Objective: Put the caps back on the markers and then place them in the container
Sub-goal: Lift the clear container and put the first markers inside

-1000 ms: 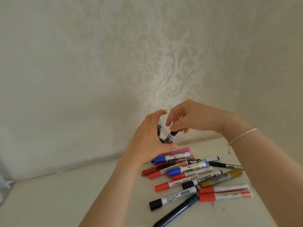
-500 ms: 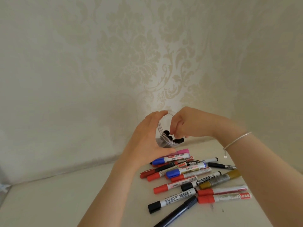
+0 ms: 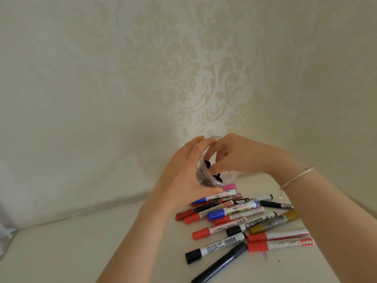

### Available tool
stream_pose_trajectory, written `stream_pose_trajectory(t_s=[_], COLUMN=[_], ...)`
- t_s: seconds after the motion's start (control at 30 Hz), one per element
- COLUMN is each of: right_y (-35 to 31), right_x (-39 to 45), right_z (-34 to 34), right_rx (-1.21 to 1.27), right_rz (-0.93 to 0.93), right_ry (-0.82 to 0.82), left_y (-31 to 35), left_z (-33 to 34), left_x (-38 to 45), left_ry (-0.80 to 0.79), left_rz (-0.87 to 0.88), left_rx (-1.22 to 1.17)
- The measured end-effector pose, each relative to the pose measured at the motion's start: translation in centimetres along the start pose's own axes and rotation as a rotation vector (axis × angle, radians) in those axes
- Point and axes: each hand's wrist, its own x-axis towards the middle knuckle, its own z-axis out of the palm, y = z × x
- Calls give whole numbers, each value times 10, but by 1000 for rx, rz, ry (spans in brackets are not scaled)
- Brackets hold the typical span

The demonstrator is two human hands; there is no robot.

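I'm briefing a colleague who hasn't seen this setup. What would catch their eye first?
The two hands meeting over a clear container: the left hand grips it, the right hand reaches into its mouth. Below them, a heap of markers sprawls over the white table.

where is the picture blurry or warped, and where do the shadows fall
Head view: the fingers of the right hand at the mouth of the clear plastic container are softly motion-blurred, as is the left hand gripping it; the wide lens bows the patterned cream wallpaper at the edges; soft light casts a faint grey shadow on the wall left of the hands; marker labels stay mostly legible.
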Motion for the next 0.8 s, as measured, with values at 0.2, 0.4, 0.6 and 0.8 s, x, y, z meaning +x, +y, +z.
stream_pose_trajectory(t_s=[0.2,0.4,0.6,0.8], right_y=[-4,-8,-1,-3], right_x=[-2,3,3,0], right_z=[-3,0,3,-2], right_rx=[-43,-309,-354,-258], right_rz=[41,97,84,98], right_ry=[-41,3,38,-11], left_y=[-3,-6,-9,-17], left_z=[2,4,3,8], left_x=[-2,-7,-11,-17], left_ry=[10,25,26,76], left_rz=[18,1,10,8], left_rx=[19,36,40,18])
